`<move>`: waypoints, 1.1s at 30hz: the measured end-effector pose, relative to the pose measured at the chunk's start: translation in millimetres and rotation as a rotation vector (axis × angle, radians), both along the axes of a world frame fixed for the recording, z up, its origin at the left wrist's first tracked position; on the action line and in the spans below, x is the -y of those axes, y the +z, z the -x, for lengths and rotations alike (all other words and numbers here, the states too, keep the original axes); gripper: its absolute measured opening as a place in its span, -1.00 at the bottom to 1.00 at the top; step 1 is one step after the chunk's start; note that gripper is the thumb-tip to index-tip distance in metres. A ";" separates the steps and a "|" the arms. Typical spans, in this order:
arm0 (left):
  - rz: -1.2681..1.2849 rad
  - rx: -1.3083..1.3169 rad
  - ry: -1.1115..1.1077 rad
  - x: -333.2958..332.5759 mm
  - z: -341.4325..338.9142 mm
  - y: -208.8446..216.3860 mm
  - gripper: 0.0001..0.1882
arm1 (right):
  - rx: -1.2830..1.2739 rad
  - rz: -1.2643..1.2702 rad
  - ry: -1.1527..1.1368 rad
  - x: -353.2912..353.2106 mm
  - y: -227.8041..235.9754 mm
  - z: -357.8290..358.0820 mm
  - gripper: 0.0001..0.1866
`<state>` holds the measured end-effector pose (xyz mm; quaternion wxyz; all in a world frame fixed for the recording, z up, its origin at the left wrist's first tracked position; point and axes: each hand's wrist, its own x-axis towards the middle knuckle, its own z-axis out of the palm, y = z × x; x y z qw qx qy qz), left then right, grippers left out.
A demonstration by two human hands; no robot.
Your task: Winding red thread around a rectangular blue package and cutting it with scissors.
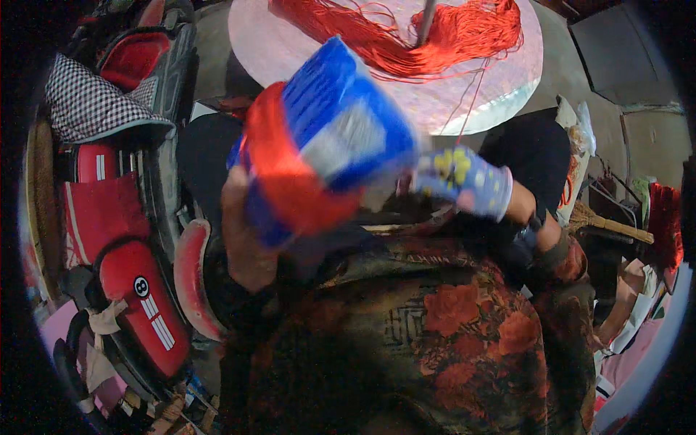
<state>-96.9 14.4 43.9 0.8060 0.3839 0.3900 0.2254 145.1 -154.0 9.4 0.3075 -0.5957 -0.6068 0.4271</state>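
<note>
My bare left hand [243, 225] grips a blue block-like piece [341, 123], perhaps a folded package, with a pale patch on its face. A broad band of red cord [293, 170] is wound around it; motion blurs both. My right hand [464, 181], in a grey-blue glove with yellow spots, is closed just right of the block. A thin red strand [476, 90] runs down to this glove from a loose hank of red cord [471, 40]. The hank lies on a pale round disc [264, 47], around an upright rod [428, 18].
On the left stand a red padded seat [138, 304] and a checked cloth [94, 109]. A straw brush [609, 223] lies at the right, near a dark red cloth [663, 225]. My knees flank the space below the disc.
</note>
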 end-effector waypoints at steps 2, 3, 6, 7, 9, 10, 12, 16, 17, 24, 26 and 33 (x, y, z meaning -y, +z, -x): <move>-0.219 -0.018 -0.016 -11.3 -8.1 -33.4 -0.53 | 0.203 -0.215 0.153 -0.2 12.8 13.6 -0.80; -0.323 -0.026 -0.025 -12.8 -9.0 -42.6 -0.57 | 0.253 -0.270 0.205 -4.8 18.0 13.2 -0.79; -0.423 -0.161 -0.373 -4.2 -23.0 -36.7 -0.63 | 0.256 -0.279 0.222 -18.6 47.8 -2.1 -0.72; -0.336 -0.129 -0.452 -2.2 -18.5 -34.7 -0.62 | 0.178 -0.233 0.200 -28.8 54.8 -4.1 -0.68; -0.140 -0.033 -0.613 -1.5 -10.2 -30.4 -0.60 | 0.028 0.050 -0.001 -47.0 56.1 -12.8 -0.86; -0.059 -0.013 -0.694 -3.2 -12.0 -18.1 -0.55 | 0.052 -0.042 -0.053 -39.9 33.5 -28.7 -0.85; -0.072 0.285 -0.706 -7.6 -6.8 -26.2 -0.51 | -0.029 -0.166 -0.116 -23.0 -27.4 -46.1 -0.84; 0.421 0.379 -0.314 -14.4 5.5 -25.1 -0.40 | -0.142 0.084 -0.144 -2.9 2.8 -6.5 -0.82; 0.440 0.357 -0.189 -14.0 2.4 -20.4 -0.40 | -0.101 0.041 -0.067 1.3 0.3 1.9 -0.82; -0.275 -0.159 -0.477 -0.4 -13.5 -35.9 -0.58 | 0.287 -0.338 0.131 -24.1 50.2 3.8 -0.76; -0.121 -0.059 -0.662 3.1 -17.0 -26.8 -0.61 | 0.103 -0.156 0.071 -36.2 49.9 -11.0 -0.74; 0.570 0.159 -0.740 -35.6 9.0 -56.6 -0.46 | -0.248 -0.013 -0.135 -7.1 -19.4 -19.9 -0.69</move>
